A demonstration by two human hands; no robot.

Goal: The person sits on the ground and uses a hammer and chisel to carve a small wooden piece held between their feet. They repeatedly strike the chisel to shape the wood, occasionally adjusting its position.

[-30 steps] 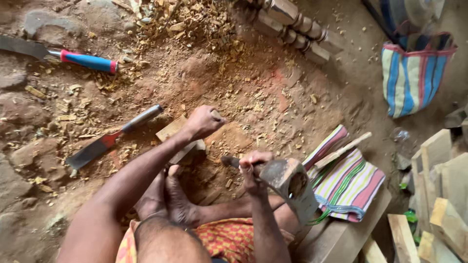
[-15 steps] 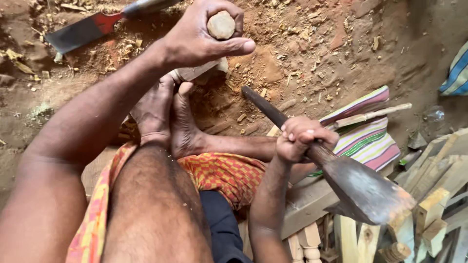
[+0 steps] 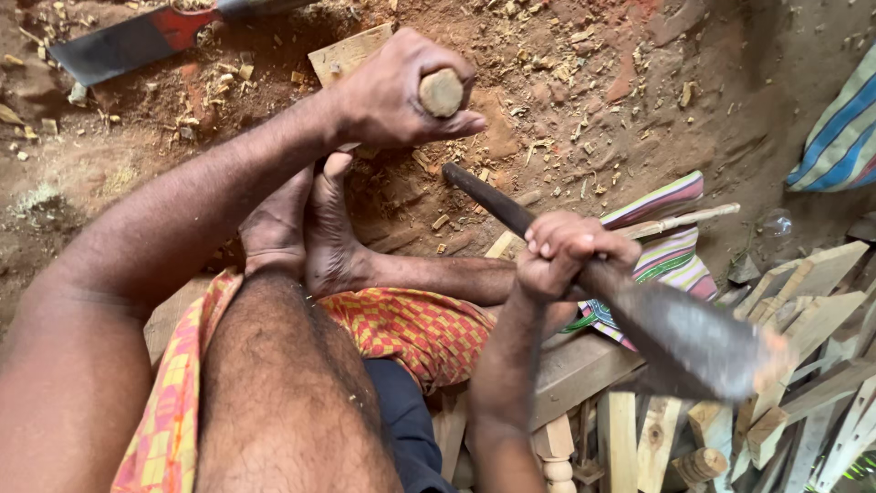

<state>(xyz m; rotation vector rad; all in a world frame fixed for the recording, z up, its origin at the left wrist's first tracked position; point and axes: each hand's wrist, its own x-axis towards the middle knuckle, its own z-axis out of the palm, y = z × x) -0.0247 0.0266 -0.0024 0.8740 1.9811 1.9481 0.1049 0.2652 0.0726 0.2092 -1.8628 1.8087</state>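
While clenched round a wooden peg point(image 3: 443, 91) held upright over the dirt floor point(image 3: 584, 100), left hand point(image 3: 392, 91); right hand point(image 3: 561, 251), grip tight on a chopping knife point(image 3: 675, 329) raised beside the striped cloth point(image 3: 671, 242).

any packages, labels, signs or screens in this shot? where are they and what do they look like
No labels, signs or screens show.
striped bag: right edge on the dirt, soft cloth, blue, white and red stripes.
clear bottle: right, beside the wood offcuts, small, see-through, partly hidden.
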